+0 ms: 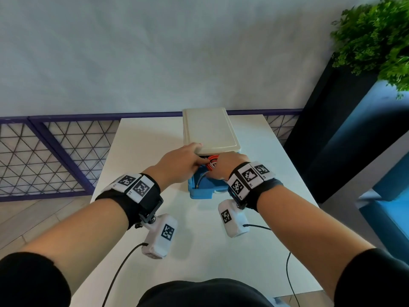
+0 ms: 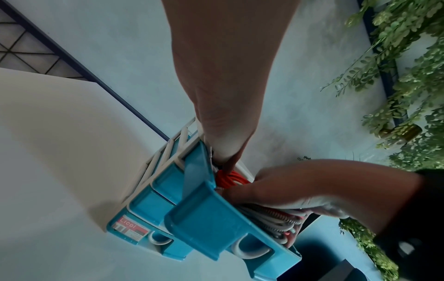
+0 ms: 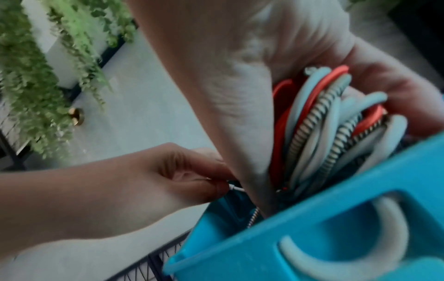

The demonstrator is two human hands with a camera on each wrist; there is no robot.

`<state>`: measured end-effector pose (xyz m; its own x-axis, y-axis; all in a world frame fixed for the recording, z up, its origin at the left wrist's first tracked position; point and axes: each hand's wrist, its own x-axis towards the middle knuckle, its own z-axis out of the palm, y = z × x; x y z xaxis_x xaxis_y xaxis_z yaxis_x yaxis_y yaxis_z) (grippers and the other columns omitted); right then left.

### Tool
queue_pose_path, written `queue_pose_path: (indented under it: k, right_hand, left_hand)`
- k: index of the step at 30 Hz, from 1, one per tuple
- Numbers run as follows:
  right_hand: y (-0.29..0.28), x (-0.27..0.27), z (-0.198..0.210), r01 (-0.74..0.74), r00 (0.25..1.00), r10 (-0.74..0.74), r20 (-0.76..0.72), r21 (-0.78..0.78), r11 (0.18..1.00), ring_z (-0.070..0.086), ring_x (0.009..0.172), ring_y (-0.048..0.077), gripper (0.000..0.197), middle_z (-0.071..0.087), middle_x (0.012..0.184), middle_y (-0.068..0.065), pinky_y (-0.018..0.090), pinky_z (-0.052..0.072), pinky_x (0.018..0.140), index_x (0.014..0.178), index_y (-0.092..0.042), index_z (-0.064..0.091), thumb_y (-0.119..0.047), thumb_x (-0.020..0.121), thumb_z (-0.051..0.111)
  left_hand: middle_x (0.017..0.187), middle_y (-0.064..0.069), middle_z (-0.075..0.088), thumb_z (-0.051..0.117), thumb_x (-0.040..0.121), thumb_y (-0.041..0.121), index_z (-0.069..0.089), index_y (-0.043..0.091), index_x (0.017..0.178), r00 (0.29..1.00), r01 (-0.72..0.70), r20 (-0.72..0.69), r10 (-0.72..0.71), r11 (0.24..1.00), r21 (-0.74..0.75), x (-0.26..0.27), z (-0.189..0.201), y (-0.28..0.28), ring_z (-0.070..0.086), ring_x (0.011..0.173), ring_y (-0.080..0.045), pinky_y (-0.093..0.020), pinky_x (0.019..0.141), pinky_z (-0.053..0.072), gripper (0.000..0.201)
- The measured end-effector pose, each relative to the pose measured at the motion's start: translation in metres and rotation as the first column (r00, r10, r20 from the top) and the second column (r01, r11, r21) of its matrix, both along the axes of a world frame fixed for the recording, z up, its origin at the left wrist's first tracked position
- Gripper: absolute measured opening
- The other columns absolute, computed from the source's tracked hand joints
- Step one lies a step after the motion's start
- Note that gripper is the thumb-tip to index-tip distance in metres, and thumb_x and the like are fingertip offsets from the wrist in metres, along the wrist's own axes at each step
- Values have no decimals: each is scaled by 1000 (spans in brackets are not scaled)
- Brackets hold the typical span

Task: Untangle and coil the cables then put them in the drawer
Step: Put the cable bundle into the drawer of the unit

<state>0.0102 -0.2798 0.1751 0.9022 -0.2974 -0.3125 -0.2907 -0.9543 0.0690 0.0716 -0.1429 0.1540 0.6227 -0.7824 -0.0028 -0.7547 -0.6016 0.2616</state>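
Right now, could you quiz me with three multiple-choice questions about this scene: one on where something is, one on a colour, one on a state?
1. Where is the cable bundle?
A. On the floor
B. In the open top drawer, under the right hand
C. On the cream lid

2. What colour are the drawers?
A. Blue
B. Yellow
C. Black

3. What is the left hand doing?
A. Hanging idle away from the table
B. Lying flat on the table
C. Pinching a thin white cable end at the drawer's edge

Answers: 1 B, the right wrist view shows red, grey and braided cables held inside the drawer. 2 A, both wrist views show blue fronts. 3 C, its fingers close on the white end.
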Motion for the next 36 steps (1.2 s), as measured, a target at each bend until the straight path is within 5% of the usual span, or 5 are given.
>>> queue_pose_path:
  k: [9, 19, 28, 31, 36]
  right_hand:
    - [-10, -33, -34, 85, 928, -236, 288, 453, 887, 45, 124, 34, 70, 40, 133, 16, 40, 43, 97, 137, -2, 29, -44, 90, 60]
    - [0, -37, -47, -66, 956, -23, 294, 292, 954, -5, 147, 41, 80, -6, 158, 27, 46, -1, 120, 148, 7, -12, -39, 102, 35]
    - [-30, -37, -37, -203, 962, 65, 267, 531, 822, 2, 148, 37, 57, 4, 160, 20, 44, 10, 120, 153, -8, 13, -21, 103, 36]
    - [-37, -45, -30, -247, 946, 73, 316, 558, 792, 24, 143, 30, 49, 22, 156, 12, 37, 25, 113, 148, -17, 35, -27, 100, 45]
    - [-37, -52, -18, -256, 907, 152, 393, 228, 939, 41, 119, 24, 39, 43, 129, 4, 38, 47, 86, 128, -25, 56, -42, 93, 56]
  left_hand:
    - [157, -6, 19, 42, 97, 27, 54, 30, 133, 998, -21, 56, 22, 1000, -19, -13, -11, 0, 22, 143, -25, -45, 103, 42, 38]
    - [159, -15, 3, 41, 89, 4, 15, 11, 144, 982, -126, -164, 98, 977, -173, -27, -22, -11, -1, 148, -28, -48, 113, 30, 61]
    - [161, -10, 0, 37, 93, -7, -12, 35, 148, 962, -174, -246, 118, 960, -221, -27, -27, -14, 0, 148, -22, -43, 119, 17, 85]
    - [136, -14, 51, 40, 93, 2, 6, 34, 150, 940, -297, -262, 219, 902, -313, -25, -27, -12, 54, 119, -26, -40, 96, 49, 74]
    - [118, -8, 64, 43, 89, -3, 61, 15, 118, 941, -336, -207, 268, 821, -462, -16, -18, -14, 61, 107, -22, -36, 94, 49, 39]
